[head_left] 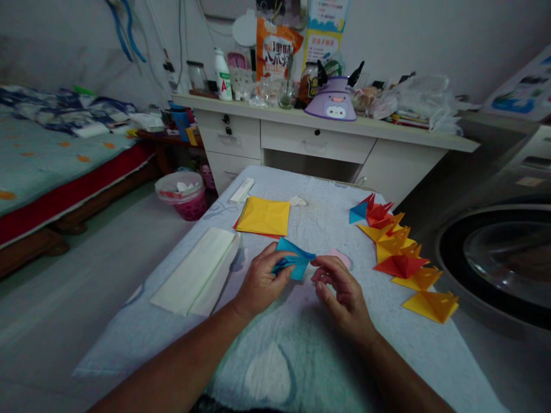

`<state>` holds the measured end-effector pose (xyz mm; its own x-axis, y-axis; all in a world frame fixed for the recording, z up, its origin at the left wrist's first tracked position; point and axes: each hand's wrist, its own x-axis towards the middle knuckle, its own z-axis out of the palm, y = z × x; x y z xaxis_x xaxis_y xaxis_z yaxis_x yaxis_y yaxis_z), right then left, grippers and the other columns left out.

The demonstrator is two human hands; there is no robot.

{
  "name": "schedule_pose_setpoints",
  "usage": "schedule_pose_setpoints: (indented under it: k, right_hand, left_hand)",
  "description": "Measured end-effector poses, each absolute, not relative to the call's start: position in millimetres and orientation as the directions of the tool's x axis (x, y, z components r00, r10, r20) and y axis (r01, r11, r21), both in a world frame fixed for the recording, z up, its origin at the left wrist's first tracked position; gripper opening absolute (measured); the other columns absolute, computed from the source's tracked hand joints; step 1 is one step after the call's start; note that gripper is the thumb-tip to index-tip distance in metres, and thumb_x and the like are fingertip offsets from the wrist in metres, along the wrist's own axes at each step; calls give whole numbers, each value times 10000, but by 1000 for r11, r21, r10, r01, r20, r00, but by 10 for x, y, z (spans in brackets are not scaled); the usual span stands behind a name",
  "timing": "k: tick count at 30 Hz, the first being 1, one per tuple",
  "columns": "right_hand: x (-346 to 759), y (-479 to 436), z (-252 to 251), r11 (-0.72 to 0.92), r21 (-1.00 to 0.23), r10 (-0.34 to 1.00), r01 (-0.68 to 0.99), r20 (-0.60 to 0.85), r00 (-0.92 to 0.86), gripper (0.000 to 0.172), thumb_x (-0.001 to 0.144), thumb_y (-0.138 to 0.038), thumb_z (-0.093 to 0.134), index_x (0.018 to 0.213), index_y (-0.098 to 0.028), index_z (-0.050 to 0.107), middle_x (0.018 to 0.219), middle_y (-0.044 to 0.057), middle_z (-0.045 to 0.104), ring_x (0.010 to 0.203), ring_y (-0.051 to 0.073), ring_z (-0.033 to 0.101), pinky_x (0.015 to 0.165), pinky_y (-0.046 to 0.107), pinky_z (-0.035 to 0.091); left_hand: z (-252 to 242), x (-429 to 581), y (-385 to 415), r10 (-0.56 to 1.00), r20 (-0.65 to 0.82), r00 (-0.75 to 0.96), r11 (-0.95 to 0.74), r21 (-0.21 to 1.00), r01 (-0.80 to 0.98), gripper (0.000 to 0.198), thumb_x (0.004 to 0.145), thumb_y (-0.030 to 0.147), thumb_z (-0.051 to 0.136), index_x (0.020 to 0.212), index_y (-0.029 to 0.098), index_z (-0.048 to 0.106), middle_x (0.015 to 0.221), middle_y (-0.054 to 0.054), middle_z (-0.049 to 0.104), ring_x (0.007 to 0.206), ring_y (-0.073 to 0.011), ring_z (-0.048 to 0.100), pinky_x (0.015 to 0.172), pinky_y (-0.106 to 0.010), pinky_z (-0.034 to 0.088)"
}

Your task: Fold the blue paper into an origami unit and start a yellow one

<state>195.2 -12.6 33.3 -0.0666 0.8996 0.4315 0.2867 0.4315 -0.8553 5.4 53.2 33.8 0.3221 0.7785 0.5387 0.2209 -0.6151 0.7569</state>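
A piece of blue folded origami paper [301,268] is pinched between the thumb and fingers of my left hand [259,279], above the middle of the table. My right hand [343,295] is just to its right, thumb apart from the fingers. Its index fingertip reaches the narrow pointed end of the paper and seems to touch it. Behind my hands lies a stack of square paper [264,217], yellow on top with red edges below. Along the right side runs a row of folded origami pieces [400,265] in yellow, orange, red and blue.
The cloth-covered table [275,338] also bears a pale flat packet [196,272], a small white device [241,191] and a crumpled white scrap [298,201]. Beyond stands a cluttered white desk [316,137]. A pink bin [183,198] is left, a washing machine [495,241] right.
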Motion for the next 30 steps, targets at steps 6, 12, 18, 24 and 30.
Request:
schedule_pose_setpoints:
  k: [6, 12, 18, 24, 30]
  right_hand:
    - [1955, -124, 339, 427, -858, 902, 286, 428, -62, 321, 926, -261, 537, 1246, -284, 548, 1110, 71, 538, 870, 170, 591, 734, 326, 507]
    - [1953, -113, 342, 411, -862, 908, 296, 417, -47, 311, 924, -285, 544, 1235, -286, 557, 1099, 70, 552, 865, 175, 594, 714, 323, 515]
    - [1989, -111, 358, 410, -873, 905, 265, 425, -3, 364, 933, -262, 518, 1292, -319, 513, 1230, 84, 525, 898, 177, 586, 706, 328, 532]
    - [2010, -93, 416, 485, -756, 861, 439, 501, -88, 265, 919, -191, 510, 1124, -296, 639, 1233, 80, 523, 1176, 238, 511, 946, 426, 467]
    - [1998, -16, 361, 460, -732, 859, 503, 510, -43, 168, 910, -176, 500, 999, -249, 623, 917, 45, 619, 854, 183, 597, 729, 326, 509]
  left_hand:
    - [314, 59, 539, 782, 527, 331, -605, 770, 204, 212, 843, 114, 593, 1010, 208, 683, 915, -27, 605, 846, -147, 606, 745, -251, 486]
    - [324, 53, 539, 776, 527, 348, -606, 775, 179, 236, 759, 38, 566, 890, 194, 685, 825, -9, 554, 749, -131, 566, 644, -220, 435]
    - [376, 51, 527, 763, 501, 410, -607, 773, 184, 296, 677, 3, 540, 867, 186, 675, 798, 0, 540, 712, -124, 547, 615, -212, 407]
    - [392, 64, 521, 716, 505, 482, -652, 730, 205, 306, 669, -10, 547, 865, 189, 672, 742, 19, 492, 657, -111, 511, 584, -206, 371]
    - [394, 74, 525, 703, 517, 488, -659, 732, 174, 213, 742, 27, 584, 861, 187, 660, 856, -11, 581, 774, -125, 579, 686, -224, 447]
